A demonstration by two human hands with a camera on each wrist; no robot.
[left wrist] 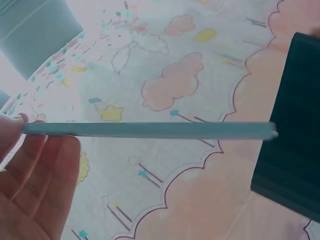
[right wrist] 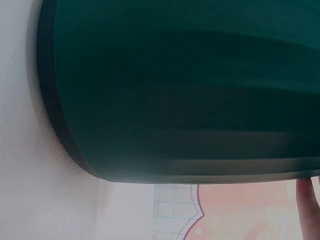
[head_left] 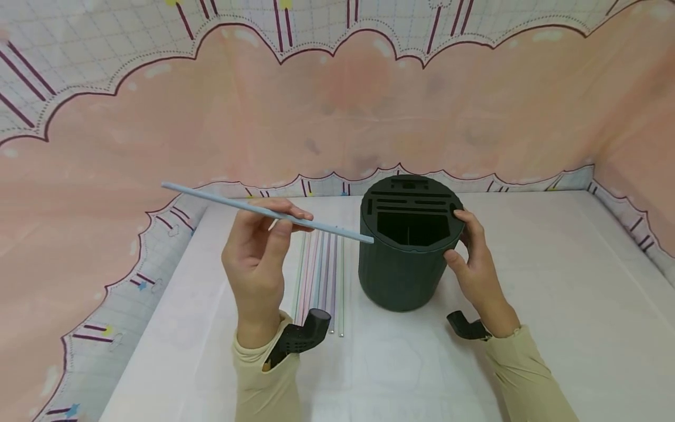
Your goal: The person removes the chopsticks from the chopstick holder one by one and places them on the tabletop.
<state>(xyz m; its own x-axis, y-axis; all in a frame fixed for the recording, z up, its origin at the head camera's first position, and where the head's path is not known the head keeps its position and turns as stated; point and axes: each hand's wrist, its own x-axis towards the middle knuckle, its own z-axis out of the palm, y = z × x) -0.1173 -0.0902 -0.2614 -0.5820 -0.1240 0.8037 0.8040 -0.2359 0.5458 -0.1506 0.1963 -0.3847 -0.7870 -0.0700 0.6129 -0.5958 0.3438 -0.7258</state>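
Observation:
My left hand (head_left: pixel 258 264) pinches a thin light-blue stick (head_left: pixel 337 230) between thumb and fingers, above the table. The stick slants down to the right, its right end in front of the holder's near rim in the head view. In the left wrist view the stick (left wrist: pixel 150 130) lies level across the picture, its far end overlapping the holder. A dark green round holder (head_left: pixel 398 278) with a slotted top and one wide opening stands upright. My right hand (head_left: pixel 477 269) grips its right side near the rim; the right wrist view is mostly filled by its ribbed wall (right wrist: pixel 175 90).
Several pastel sticks (head_left: pixel 316 281) lie side by side on the white table (head_left: pixel 554 293), left of the holder and partly behind my left hand and wrist camera. A pink patterned cloth (head_left: pixel 337 117) rises behind the table and along its sides.

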